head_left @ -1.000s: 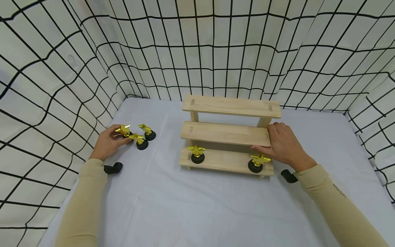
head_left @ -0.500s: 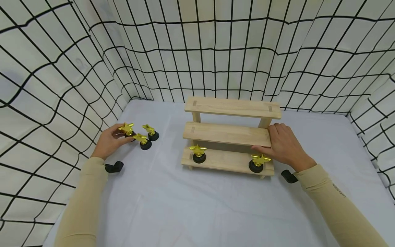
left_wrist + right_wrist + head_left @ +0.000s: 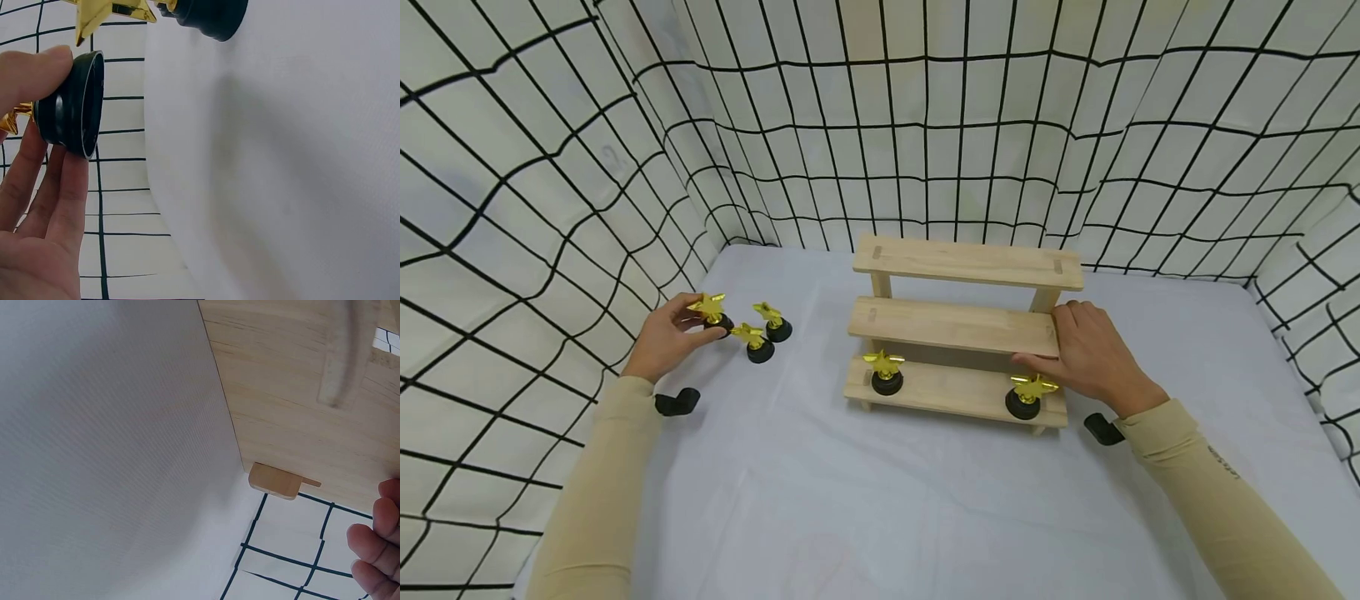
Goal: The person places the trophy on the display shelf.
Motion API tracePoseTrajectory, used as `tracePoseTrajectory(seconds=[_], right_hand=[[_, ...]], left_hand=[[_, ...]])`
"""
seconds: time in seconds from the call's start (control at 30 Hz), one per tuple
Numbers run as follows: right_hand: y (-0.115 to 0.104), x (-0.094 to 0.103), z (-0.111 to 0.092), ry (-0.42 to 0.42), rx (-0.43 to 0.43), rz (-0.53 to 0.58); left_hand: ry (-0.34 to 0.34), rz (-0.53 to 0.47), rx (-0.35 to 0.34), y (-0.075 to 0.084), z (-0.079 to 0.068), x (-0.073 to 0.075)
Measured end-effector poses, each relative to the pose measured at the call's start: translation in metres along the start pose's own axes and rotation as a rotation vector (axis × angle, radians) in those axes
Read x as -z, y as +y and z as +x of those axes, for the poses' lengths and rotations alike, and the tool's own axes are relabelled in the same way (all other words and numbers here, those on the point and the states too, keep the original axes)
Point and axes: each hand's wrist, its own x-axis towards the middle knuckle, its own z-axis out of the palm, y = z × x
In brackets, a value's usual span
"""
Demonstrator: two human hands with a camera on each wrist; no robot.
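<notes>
My left hand (image 3: 664, 340) pinches a small star trophy (image 3: 718, 323), gold on a round black base, between thumb and fingers. The left wrist view shows the hollow underside of that trophy's base (image 3: 92, 106), raised off the white cloth. Two like trophies stand close by, one in front (image 3: 760, 350) and one farther back (image 3: 779, 330). My right hand (image 3: 1093, 357) grips the right end of the middle board of a three-step wooden shelf (image 3: 951, 323). On its lowest step stand a trophy at the left (image 3: 887, 382) and another at the right (image 3: 1022, 406).
White cloth (image 3: 850, 500) covers the table. Black netting (image 3: 925, 129) over a pale wall rises behind and along both sides. Black pieces stick out from the left wrist (image 3: 677, 402) and right wrist (image 3: 1103, 429). The shelf's top board (image 3: 970, 258) carries nothing.
My left hand has lifted its trophy up slightly from beside the other two. The head view has shifted a little. My right hand keeps its grip on the shelf.
</notes>
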Motion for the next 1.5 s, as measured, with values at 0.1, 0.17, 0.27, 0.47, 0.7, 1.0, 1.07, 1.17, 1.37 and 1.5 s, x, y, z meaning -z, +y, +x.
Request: tracePoseTrajectory(seconds=[0.1,0.17,0.27,0.47,0.7,1.0,1.07,1.17,1.37,1.5], right_hand=[[0.001,-0.002,-0.001,0.005,0.007,0.002],[0.001,-0.003,-0.001,0.014,0.014,0.004],[0.002,-0.003,-0.001,0.026,0.018,0.007],[0.002,-0.003,-0.001,0.029,0.017,0.008],[0.002,-0.003,-0.002,0.037,0.018,0.014],[0.001,-0.002,-0.003,0.048,0.03,0.01],[0.001,-0.002,-0.003,0.046,0.028,0.011],[0.001,-0.001,-0.003,0.042,0.024,0.01],[0.002,-0.002,-0.003,0.056,0.032,0.011],[0.002,-0.002,-0.002,0.056,0.03,0.016]], left_hand=[[0.001,-0.002,-0.008,0.002,-0.001,0.0],[0.01,-0.003,-0.022,0.004,-0.002,0.001],[0.023,-0.001,-0.027,0.007,-0.002,0.002],[0.051,0.033,-0.041,0.013,-0.003,0.007],[0.083,0.076,-0.079,0.022,-0.003,0.015],[0.106,0.078,-0.109,0.036,-0.002,0.024],[0.107,0.079,-0.108,0.039,-0.003,0.025],[0.106,0.085,-0.101,0.045,-0.004,0.026],[0.108,0.072,-0.118,0.06,-0.005,0.024],[0.109,0.05,-0.153,0.068,-0.006,0.021]])
